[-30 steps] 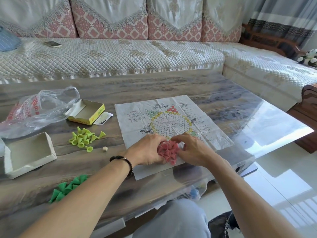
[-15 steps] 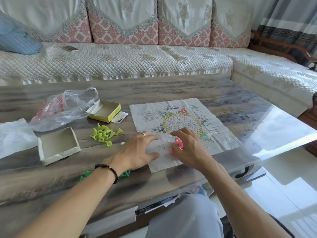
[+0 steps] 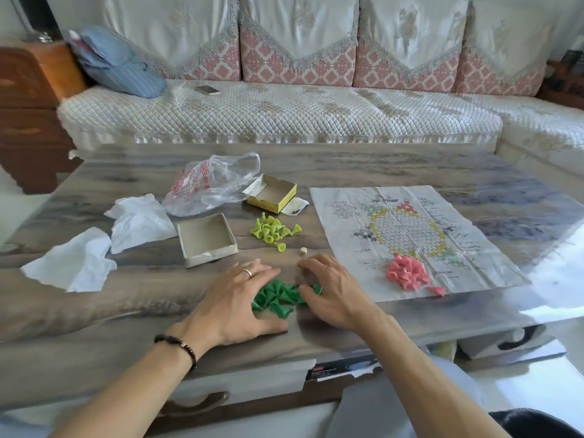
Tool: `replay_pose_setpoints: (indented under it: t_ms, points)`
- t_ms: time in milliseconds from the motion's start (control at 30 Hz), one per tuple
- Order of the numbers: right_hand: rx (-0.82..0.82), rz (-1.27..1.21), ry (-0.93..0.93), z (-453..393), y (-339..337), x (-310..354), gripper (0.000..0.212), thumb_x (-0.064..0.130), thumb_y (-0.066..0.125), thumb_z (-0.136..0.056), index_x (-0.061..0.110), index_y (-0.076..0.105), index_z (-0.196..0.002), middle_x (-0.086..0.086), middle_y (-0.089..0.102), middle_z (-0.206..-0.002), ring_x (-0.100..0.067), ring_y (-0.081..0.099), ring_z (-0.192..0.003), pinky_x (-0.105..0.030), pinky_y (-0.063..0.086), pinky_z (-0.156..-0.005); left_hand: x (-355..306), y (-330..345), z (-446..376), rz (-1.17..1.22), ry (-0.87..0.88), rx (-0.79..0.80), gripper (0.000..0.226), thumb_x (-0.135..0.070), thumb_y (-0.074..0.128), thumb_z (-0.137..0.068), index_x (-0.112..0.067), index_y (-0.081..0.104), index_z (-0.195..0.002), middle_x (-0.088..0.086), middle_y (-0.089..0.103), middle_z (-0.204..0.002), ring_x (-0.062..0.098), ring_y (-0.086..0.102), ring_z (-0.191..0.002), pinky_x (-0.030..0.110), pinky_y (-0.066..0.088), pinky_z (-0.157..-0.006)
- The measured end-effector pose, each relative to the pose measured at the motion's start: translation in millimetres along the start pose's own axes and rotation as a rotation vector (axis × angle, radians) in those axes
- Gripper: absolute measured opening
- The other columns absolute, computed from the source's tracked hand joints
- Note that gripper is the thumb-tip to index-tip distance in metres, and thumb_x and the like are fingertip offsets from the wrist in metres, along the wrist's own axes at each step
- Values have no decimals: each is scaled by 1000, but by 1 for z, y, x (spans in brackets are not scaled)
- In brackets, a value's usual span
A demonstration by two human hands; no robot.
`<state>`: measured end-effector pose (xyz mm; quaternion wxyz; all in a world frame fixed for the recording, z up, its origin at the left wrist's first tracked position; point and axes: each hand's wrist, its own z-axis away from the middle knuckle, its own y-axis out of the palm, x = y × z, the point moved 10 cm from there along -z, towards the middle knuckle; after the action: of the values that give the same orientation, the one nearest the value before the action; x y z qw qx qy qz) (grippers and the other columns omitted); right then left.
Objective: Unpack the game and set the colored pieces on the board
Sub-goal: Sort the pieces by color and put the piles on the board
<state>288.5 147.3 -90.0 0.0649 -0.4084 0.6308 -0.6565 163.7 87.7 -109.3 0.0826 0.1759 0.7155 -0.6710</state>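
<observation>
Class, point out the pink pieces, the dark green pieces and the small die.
pink pieces (image 3: 406, 273), head view, middle of the heap
dark green pieces (image 3: 278, 295), head view, middle of the pile
small die (image 3: 303, 251), head view, its front face

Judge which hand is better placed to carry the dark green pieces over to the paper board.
Right, probably. The right hand lies between the dark green pieces and the paper board; the left hand sits on their far side.
</observation>
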Motion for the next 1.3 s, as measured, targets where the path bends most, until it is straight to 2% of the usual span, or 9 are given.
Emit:
replay_pose_setpoints:
  t_ms: [100, 200, 300, 467, 633, 767, 933, 1067, 1300]
  points:
    - [60, 1, -19, 4, 12, 2, 62, 40, 48, -76, 19, 48, -134, 3, 51, -131, -16, 46, -120, -30, 38, -102, -1, 5, -2, 33, 23, -61, 82, -79, 35, -79, -29, 42, -143, -9, 38, -150, 10, 21, -144, 32, 11, -120]
    - [61, -9, -55, 8, 14, 3, 66, 40, 54, -74, 22, 46, -137, 7, 48, -136, -13, 45, -124, -25, 35, -105, -2, 1, -12, 50, 47, -117, 67, -66, 34, -85, -23, 55, -131, -4, 50, -141, 16, 36, -138, 28, 22, -113]
    - [28, 22, -89, 7, 16, 6, 64, 45, 55, -78, 25, 44, -139, 8, 46, -136, -14, 44, -124, -27, 34, -106, -2, -4, -16, 49, 54, -138, 52, -50, 52, -90, -21, 52, -133, -3, 51, -139, 17, 39, -135, 27, 28, -108]
    - [-6, 89, -119, -4, 20, 9, 53, 53, 51, -88, 29, 48, -135, 7, 49, -134, -15, 43, -123, -32, 35, -105, -1, -8, -15, -7, 120, -196, 43, -52, 45, -87, -21, 64, -110, -9, 62, -114, 14, 52, -108, 28, 40, -92]
    - [-148, -28, -111, -11, 12, 2, 23, 31, 63, -84, 16, 67, -101, 4, 62, -114, -19, 55, -107, -37, 46, -92, 6, -11, -18, -37, 98, -234, 37, -54, 46, -85, -24, 56, -104, -9, 60, -104, 15, 52, -101, 33, 42, -86]
    - [-223, 159, -121, -6, 10, 5, 31, 39, 56, -85, 22, 63, -109, 5, 61, -107, -20, 53, -100, -36, 46, -82, 0, -10, -21, -106, 154, -246, 38, -51, 43, -88, -25, 60, -110, -9, 59, -106, 15, 50, -101, 34, 42, -87]
    - [-258, 254, -126, -7, 8, 12, 22, 37, 47, -91, 22, 64, -93, 2, 56, -91, -20, 54, -86, -37, 47, -62, 0, -16, -21, -96, 152, -305, 20, -38, 47, -90, -22, 58, -87, -6, 52, -81, 19, 53, -75, 36, 46, -61]
    - [-340, 284, -50, -14, -1, 9, 20, 28, 55, -88, 13, 54, -76, -2, 56, -76, -29, 53, -56, -32, 37, -43, -4, -21, -20, -136, 119, -355, 17, -30, 61, -86, -20, 52, -75, -5, 51, -65, 22, 53, -57, 29, 36, -47]
    - [-364, 325, 6, -19, -5, 8, 36, 32, 54, -80, 17, 31, -56, 3, 36, -51, -25, 30, -42, -27, 25, -41, -3, -26, -21, -198, 52, -393, 29, -34, 62, -83, -20, 46, -63, -7, 48, -57, 18, 50, -58, 29, 37, -44]
